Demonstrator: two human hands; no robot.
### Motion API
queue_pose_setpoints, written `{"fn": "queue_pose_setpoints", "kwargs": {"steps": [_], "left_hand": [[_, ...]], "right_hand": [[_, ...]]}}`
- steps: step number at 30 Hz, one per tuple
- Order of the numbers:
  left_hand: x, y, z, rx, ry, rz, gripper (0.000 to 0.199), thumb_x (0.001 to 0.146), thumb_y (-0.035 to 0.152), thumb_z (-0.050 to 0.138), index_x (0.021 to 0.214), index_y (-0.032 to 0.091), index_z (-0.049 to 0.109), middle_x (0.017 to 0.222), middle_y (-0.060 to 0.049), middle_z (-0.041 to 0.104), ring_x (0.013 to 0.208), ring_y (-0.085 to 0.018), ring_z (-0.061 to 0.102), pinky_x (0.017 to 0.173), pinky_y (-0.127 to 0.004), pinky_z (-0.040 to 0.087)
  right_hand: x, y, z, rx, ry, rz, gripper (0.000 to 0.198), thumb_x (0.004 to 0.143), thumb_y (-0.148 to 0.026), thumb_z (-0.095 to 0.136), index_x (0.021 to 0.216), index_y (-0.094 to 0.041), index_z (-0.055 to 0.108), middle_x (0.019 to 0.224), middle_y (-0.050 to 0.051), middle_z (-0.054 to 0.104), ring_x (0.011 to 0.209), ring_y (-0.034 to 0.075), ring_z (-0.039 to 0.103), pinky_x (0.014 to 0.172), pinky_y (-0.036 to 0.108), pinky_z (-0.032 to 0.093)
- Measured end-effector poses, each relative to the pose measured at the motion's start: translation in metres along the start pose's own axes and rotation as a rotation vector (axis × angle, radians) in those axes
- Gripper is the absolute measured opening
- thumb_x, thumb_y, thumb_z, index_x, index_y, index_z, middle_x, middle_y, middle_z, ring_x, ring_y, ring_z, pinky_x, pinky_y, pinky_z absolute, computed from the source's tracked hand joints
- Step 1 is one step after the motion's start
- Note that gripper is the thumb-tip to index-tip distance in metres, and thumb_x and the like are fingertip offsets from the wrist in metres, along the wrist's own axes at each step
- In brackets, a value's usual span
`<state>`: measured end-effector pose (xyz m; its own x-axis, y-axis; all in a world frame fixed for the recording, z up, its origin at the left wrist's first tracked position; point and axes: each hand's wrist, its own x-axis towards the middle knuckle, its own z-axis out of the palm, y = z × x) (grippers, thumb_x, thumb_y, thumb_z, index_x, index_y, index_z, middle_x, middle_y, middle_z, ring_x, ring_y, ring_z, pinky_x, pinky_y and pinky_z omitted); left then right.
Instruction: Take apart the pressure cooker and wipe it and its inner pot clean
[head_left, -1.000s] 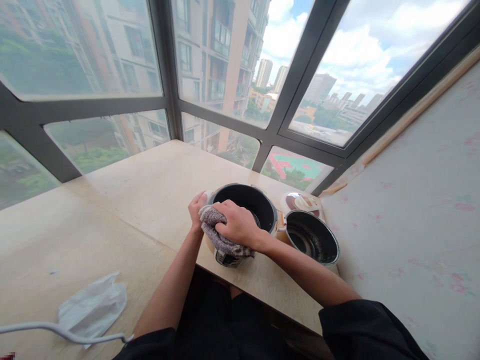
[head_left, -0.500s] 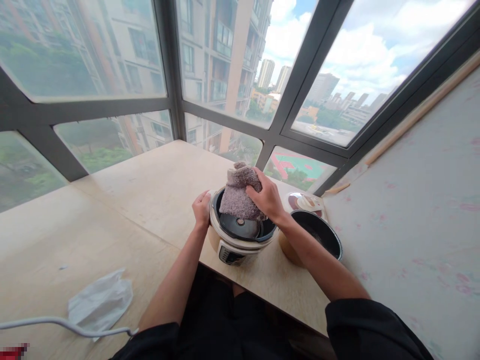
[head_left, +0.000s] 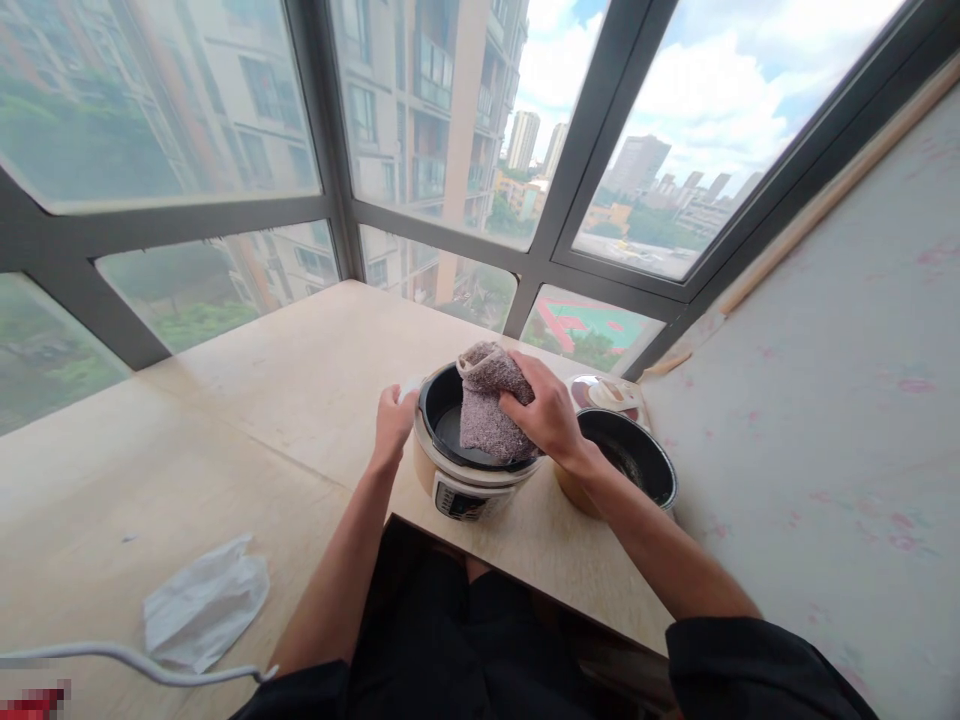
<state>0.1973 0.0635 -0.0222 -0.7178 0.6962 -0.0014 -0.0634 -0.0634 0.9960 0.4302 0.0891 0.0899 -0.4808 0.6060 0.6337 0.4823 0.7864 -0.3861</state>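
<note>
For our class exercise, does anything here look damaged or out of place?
Yes: the wooden trim beside the window is interrupted near its lower end, looking damaged. A crumpled white sheet lies loose on the countertop.

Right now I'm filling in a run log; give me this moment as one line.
Left hand: at cooker side | right hand: gripping towel over open cooker | pot: right of cooker | white sheet: on table

You are facing a pale tabletop (head_left: 300, 395), where a cooker (head_left: 454, 472) is standing near the front edge. A dark-lined pot (head_left: 641, 452) and a lid-like piece (head_left: 606, 393) are sitting to its right; a crumpled white sheet (head_left: 206, 605) is lying leftward.
</note>
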Motion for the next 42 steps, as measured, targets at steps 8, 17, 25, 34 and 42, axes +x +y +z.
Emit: {"fn": "queue_pose_setpoints", "kwargs": {"steps": [8,17,25,34,42], "left_hand": [[-0.113,0.064,-0.016,-0.413,-0.271,0.139,0.049,0.082,0.048,0.068,0.124,0.024,0.061,0.132,-0.011,0.062,0.128,-0.031,0.056,0.101,-0.041,0.052],[-0.115,0.062,-0.036,-0.374,-0.062,-0.006,0.063,0.071,0.055,0.068,0.126,0.025,0.065,0.120,-0.009,0.068,0.126,-0.033,0.059,0.104,-0.042,0.053],[-0.062,0.084,-0.062,-0.289,0.287,0.173,0.048,0.067,0.036,0.076,0.110,0.018,0.067,0.101,-0.005,0.070,0.098,-0.026,0.068,0.084,-0.036,0.059],[0.025,0.081,-0.032,0.145,-0.154,0.076,0.034,0.055,0.026,0.067,0.086,0.013,0.067,0.076,-0.006,0.068,0.065,-0.021,0.062,0.060,-0.030,0.052],[0.067,0.070,-0.002,0.320,-0.509,0.049,0.040,0.050,0.021,0.078,0.088,0.013,0.071,0.081,-0.009,0.072,0.072,-0.027,0.067,0.064,-0.035,0.053]], "right_hand": [[-0.002,-0.057,0.014,0.043,-0.088,-0.143,0.057,0.089,-0.022,0.055,0.145,-0.013,0.051,0.144,0.014,0.055,0.136,0.027,0.049,0.117,0.042,0.039],[-0.016,-0.104,0.063,0.259,-0.281,-0.331,0.064,0.092,-0.027,0.056,0.151,-0.007,0.040,0.155,0.019,0.042,0.147,0.024,0.036,0.121,0.037,0.032],[-0.031,-0.067,0.040,0.516,-0.571,-0.404,0.074,0.095,-0.025,0.057,0.159,-0.015,0.022,0.158,0.020,0.035,0.147,0.024,0.036,0.120,0.040,0.035],[-0.077,0.010,0.020,0.652,-0.432,0.028,0.059,0.094,-0.020,0.057,0.151,-0.025,0.040,0.134,0.014,0.060,0.104,0.020,0.069,0.088,0.038,0.059],[-0.091,0.022,0.017,0.475,-0.301,0.137,0.037,0.095,-0.023,0.055,0.132,-0.022,0.059,0.111,0.010,0.071,0.091,0.019,0.071,0.087,0.036,0.060]]}}
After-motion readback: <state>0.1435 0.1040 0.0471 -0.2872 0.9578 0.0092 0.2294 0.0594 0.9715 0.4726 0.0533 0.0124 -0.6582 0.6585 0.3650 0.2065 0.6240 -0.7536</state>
